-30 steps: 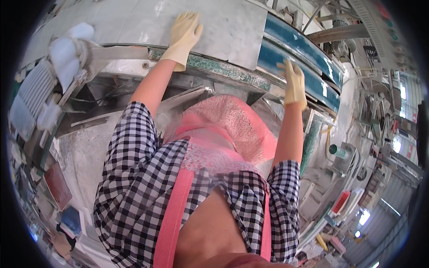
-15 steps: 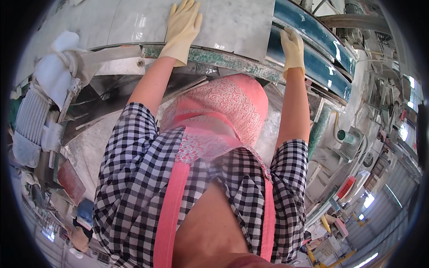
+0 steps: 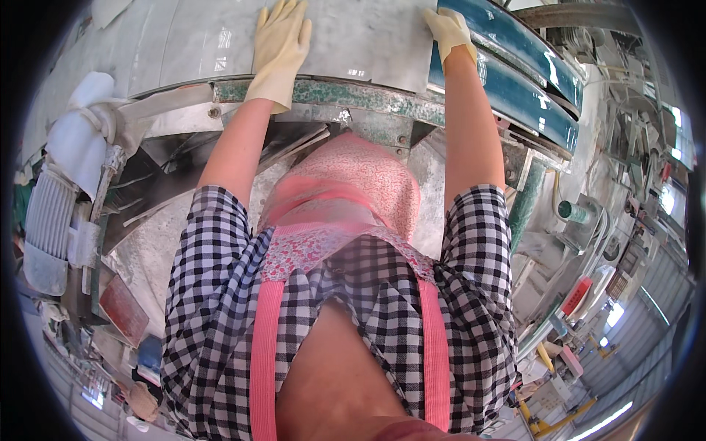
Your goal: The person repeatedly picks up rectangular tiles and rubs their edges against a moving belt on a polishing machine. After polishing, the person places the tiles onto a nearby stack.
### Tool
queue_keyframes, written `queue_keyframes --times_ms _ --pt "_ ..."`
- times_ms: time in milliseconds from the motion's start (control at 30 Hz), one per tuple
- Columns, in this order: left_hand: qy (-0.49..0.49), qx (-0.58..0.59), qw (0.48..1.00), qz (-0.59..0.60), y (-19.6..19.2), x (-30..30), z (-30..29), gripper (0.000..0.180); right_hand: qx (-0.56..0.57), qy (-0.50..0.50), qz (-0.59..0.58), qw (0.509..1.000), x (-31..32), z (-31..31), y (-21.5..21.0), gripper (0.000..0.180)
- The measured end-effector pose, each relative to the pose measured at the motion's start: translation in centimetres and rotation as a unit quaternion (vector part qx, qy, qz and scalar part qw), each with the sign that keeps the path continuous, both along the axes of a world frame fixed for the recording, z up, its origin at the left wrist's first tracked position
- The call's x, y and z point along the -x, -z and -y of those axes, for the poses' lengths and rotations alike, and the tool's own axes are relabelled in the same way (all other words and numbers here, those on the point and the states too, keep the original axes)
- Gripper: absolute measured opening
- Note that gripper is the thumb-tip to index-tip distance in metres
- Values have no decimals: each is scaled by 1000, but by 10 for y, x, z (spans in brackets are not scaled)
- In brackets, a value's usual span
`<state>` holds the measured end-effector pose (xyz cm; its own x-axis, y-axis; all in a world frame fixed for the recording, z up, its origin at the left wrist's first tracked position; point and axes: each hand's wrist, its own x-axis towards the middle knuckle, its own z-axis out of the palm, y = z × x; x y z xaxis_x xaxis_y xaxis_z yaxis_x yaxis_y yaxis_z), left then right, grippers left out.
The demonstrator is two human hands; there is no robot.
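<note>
A large, glossy grey marbled slab (image 3: 368, 44) lies flat across the top of the view. My left hand (image 3: 282, 48), in a cream rubber glove, rests palm down on the slab with its fingers stretched out. At the slab's right edge is my right hand (image 3: 450, 33), gloved the same way. Its fingers are bent over that edge and seem to grip it; their tips are partly hidden. Beneath and right of this hand run the shiny dark blue bands (image 3: 507, 84) of the machine bed.
A worn green metal rail (image 3: 353, 95) runs along the slab's near side, in front of my pink apron (image 3: 346, 184). A dusty white ribbed motor (image 3: 50, 220) stands at left. On the right are a green pipe (image 3: 528, 202) and cluttered machinery.
My right hand has moved left from over the blue bands to the slab's edge. The left hand stays flat on the slab, and the whole view has shifted slightly.
</note>
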<state>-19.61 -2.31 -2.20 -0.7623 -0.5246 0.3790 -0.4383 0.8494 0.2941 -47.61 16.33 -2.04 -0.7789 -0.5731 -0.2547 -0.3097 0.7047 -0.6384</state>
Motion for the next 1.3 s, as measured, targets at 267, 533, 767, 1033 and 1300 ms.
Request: queue_keyframes --times_ms 267,533,767,1033,1300 --pt "10 4 1000 -20 1 -10 -10 42 152 97 128 975 -49 -1 -64 51" --pt "4 37 998 -41 1 -9 -14 38 157 22 128 979 -73 -5 -94 44" --pt "14 52 997 -48 7 -9 -9 37 241 118 237 934 -44 -5 -32 42" --pt "7 32 998 -57 -3 -15 -20 34 354 143 411 828 -16 -15 -18 19" --pt "17 -44 986 -158 -12 -22 -26 23 354 71 413 836 -94 27 -30 51"
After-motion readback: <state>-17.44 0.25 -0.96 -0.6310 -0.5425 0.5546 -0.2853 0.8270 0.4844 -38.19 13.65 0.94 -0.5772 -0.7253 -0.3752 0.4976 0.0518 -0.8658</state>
